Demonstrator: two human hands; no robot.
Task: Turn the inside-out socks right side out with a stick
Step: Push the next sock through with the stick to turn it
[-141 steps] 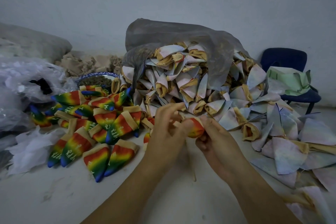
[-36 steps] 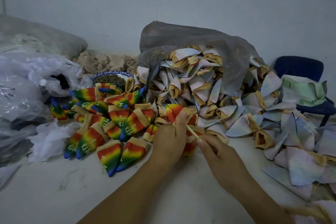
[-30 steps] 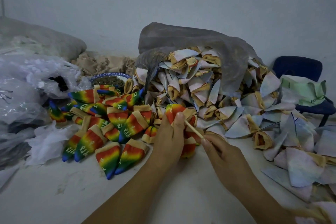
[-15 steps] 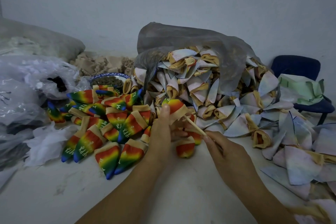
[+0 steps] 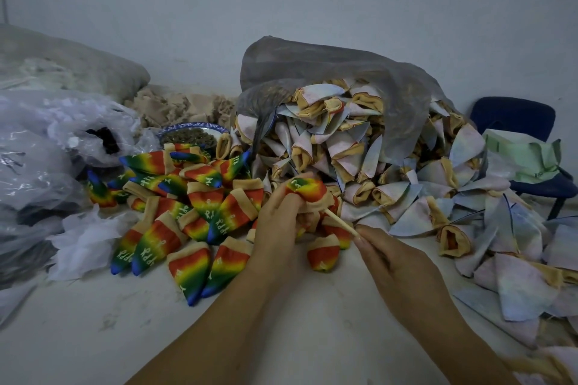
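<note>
Sock in work: a rainbow sock (image 5: 308,190), coloured side out, held just above the table (image 5: 93,337) in front of the heap of pale socks (image 5: 359,150)
Left hand: the left hand (image 5: 276,228) grips the sock from below and from the left, fingers curled round its body
Right hand: the right hand (image 5: 394,262) pinches the lower end of the stick (image 5: 341,223) between thumb and fingertips
Stick: thin and pale; its upper end goes out of sight at the sock's tan cuff
Axis: stick and sock lie on one slanted line, low right to high left, with the sock up and left of the pinch
Nearer hand: the left is on the sock; the right is apart from it, joined only by the stick
Coming move: probably the stick slides out down and right along its own line while the left hand holds the sock; a sideways pull would likely drag the cuff
Turned socks: the rainbow pile (image 5: 187,212) lies just left of the left hand
</note>
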